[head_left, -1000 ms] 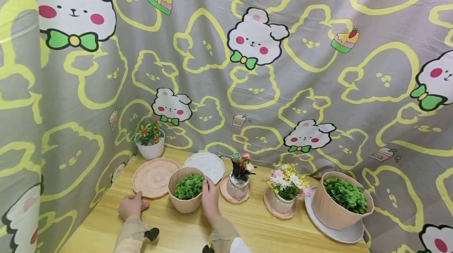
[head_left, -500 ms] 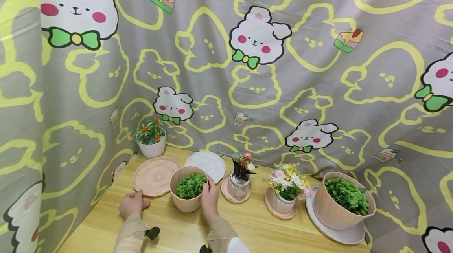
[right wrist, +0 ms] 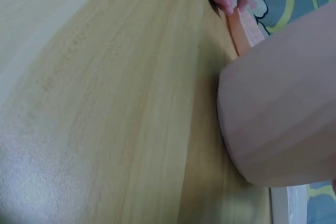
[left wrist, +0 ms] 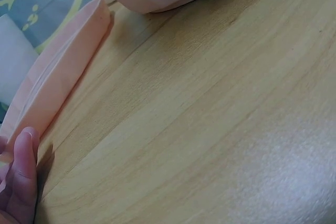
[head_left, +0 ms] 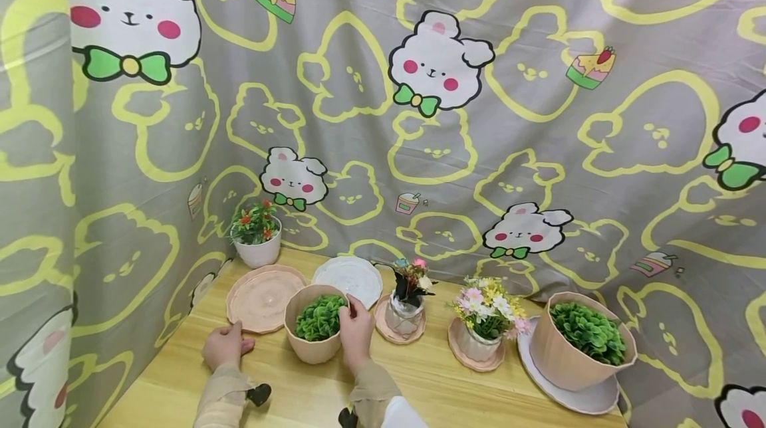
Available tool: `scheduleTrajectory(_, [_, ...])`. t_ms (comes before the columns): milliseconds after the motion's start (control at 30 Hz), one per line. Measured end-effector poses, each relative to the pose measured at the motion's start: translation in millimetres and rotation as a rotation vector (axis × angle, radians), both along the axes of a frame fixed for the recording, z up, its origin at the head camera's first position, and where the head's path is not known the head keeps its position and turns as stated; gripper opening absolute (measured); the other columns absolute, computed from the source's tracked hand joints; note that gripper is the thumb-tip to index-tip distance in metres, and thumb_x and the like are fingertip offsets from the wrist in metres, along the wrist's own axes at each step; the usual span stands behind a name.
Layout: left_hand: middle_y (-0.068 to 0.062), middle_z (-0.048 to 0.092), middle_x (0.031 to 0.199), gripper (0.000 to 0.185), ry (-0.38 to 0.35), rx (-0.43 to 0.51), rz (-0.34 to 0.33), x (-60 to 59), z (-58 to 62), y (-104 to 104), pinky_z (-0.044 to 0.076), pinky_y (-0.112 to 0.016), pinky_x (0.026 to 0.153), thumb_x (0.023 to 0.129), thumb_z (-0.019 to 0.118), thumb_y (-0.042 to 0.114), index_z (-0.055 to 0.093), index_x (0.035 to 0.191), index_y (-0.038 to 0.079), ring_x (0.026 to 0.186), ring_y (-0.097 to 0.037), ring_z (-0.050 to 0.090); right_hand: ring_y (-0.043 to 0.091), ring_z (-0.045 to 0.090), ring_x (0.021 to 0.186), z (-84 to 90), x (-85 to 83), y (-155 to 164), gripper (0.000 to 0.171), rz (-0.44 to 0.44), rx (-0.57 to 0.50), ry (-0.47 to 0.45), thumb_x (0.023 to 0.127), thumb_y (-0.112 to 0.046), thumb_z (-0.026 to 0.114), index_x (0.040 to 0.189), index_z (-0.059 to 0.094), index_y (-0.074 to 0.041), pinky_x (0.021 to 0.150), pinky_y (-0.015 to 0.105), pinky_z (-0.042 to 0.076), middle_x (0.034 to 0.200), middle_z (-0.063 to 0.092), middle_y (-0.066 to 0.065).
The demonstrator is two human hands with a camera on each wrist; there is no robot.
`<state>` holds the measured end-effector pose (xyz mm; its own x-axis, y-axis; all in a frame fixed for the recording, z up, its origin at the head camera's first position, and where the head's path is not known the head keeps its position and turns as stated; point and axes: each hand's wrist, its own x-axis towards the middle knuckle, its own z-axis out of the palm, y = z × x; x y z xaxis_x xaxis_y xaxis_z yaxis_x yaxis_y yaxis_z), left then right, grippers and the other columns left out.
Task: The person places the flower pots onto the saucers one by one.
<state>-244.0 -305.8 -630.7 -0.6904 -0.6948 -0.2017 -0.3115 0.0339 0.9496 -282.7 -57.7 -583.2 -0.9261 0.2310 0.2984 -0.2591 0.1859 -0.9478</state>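
Observation:
My left hand (head_left: 223, 347) is at the near rim of a round pink plant saucer (head_left: 266, 298), pinching its edge; the left wrist view shows fingertips (left wrist: 25, 148) against the saucer's raised side. With my right hand (head_left: 357, 335) I grip the right rim of a pink flowerpot (head_left: 317, 351) holding a leafy green plant (head_left: 318, 317). This pot stands upright just right of the saucer, overlapping its edge in the head view. From the right wrist camera the pot wall (right wrist: 283, 103) fills the right side, and most of my right hand is out of frame.
A white saucer (head_left: 353, 275) lies behind the pot. To the right, small flower pots stand on pink saucers (head_left: 473, 360), and a large pink pot (head_left: 574, 358) on a white saucer (head_left: 583, 398). A white pot (head_left: 258, 253) with red flowers stands back left. Patterned curtains (head_left: 431, 149) border the wooden table (head_left: 311, 391).
The pot shifts slightly left and toward me, and my right hand's fingers bend more at its rim. My left hand stays at the saucer. The head view shifts a little.

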Motion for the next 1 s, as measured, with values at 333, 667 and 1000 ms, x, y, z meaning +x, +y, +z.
scheduleTrajectory(333, [0.006,0.061,0.044,0.043,-0.012,0.003,-0.001,0.5,1.5,0.2,0.049,-0.015,0.043,0.096,0.054,0.025,0.051,0.114,-0.013,0.038,-0.004,0.060,0.023,0.067,0.104,2.5,1.2,10.1,0.030,0.166,-0.038,-0.021,0.092,-0.005,0.057,0.120,0.067,-0.002,0.085,0.024,0.056,0.115,0.071,0.015])
scheduleTrajectory(667, [0.007,0.061,0.045,0.041,-0.005,0.014,0.002,0.8,2.3,-0.5,0.049,-0.015,0.043,0.097,0.055,0.025,0.052,0.113,-0.013,0.039,-0.005,0.061,0.041,0.009,0.150,-23.5,12.7,36.9,0.110,0.709,-0.060,-0.190,0.085,-0.022,0.075,0.157,-0.008,-0.014,0.122,0.054,0.014,0.163,0.002,0.024])
scheduleTrajectory(1000, [0.005,0.062,0.046,0.041,-0.005,0.011,-0.008,2.9,4.4,0.8,0.051,-0.019,0.043,0.097,0.055,0.024,0.052,0.112,-0.014,0.039,-0.006,0.061,0.024,0.020,0.148,-36.3,12.7,17.5,0.134,0.668,-0.057,-0.177,0.065,-0.015,0.091,0.155,-0.008,-0.029,0.121,0.034,0.018,0.163,0.012,0.006])
